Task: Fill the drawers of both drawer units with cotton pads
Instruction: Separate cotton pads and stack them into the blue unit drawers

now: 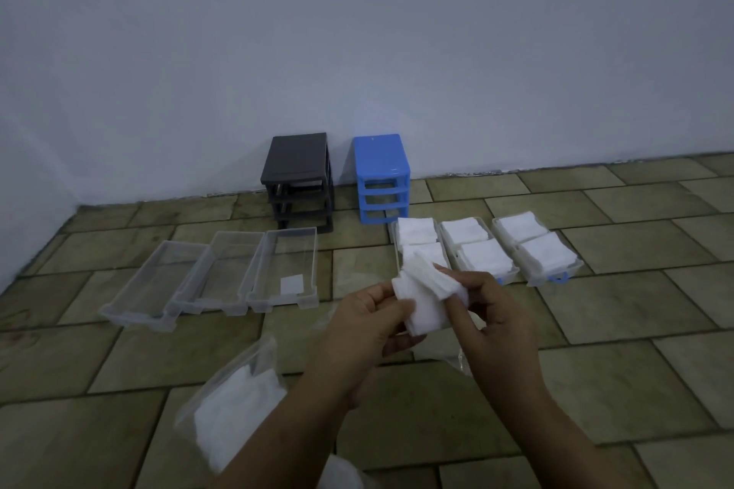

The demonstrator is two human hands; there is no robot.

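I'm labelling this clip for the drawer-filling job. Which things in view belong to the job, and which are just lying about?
Part of the job:
- black unit, blue unit
- three empty drawers
- three filled drawers
- pads held by left hand and right hand
- bag of pads

Lying about:
- nothing visible; only tiled floor

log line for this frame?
hands: left + right hold cotton pad stack | blue-handled drawers: filled | clear drawers: unfilled

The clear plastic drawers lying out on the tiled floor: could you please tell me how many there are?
6: three clear plastic drawers left, one, two, three, in front of the black frame; three filled with white cotton pads right, at.
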